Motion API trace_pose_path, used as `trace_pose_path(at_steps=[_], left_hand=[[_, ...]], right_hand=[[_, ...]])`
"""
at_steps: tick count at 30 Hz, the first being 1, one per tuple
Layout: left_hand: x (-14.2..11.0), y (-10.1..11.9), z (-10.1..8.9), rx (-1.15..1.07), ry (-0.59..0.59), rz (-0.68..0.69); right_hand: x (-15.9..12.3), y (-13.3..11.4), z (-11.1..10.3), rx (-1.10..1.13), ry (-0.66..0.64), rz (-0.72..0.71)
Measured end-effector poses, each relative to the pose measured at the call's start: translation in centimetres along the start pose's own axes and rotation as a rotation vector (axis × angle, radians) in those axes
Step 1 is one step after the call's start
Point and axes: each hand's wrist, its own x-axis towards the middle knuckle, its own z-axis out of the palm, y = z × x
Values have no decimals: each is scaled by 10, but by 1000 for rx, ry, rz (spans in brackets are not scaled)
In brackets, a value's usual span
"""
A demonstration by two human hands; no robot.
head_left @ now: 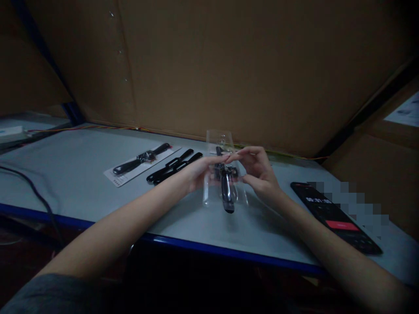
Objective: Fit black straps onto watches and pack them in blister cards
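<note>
A clear plastic blister shell (220, 138) stands tilted above the table, held between both my hands. Inside it lies a black-handled tool (227, 192), its lower end sticking out past the shell; its middle is partly hidden by my fingers, so the kind cannot be told. My left hand (204, 168) closes on the shell's left side, thumb and fingers reaching across its middle. From the right, my right hand (257, 170) grips the shell and tool with bent fingers, fingertips meeting those of the left hand.
Left of my hands lie two black slotted handle-like pieces (173, 166) and a similar black tool (141, 161) on a white card (119, 181). A phone (334, 216) showing a timer lies at the right. A cardboard wall (209, 65) stands behind; a black cable (36, 192) crosses the left.
</note>
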Motion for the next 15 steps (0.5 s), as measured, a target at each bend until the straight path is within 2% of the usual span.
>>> trace_pose_path(at_steps=[3, 4, 6, 9, 11, 15], left_hand=[[2, 1, 0, -24, 68, -22], [2, 1, 0, -28, 72, -12], [4, 0, -1, -31, 40, 25], [4, -4, -1, -8, -31, 53], [5, -7, -2, 21, -63, 43], [3, -9, 1, 55, -142, 59]], right_hand=[[6, 10, -5, -9, 266, 81], [8, 12, -8, -12, 305, 153], [11, 15, -13, 9, 228, 369], [12, 13, -17, 91, -37, 601], [12, 12, -17, 159, -112, 623], [10, 16, -14, 342, -54, 621]])
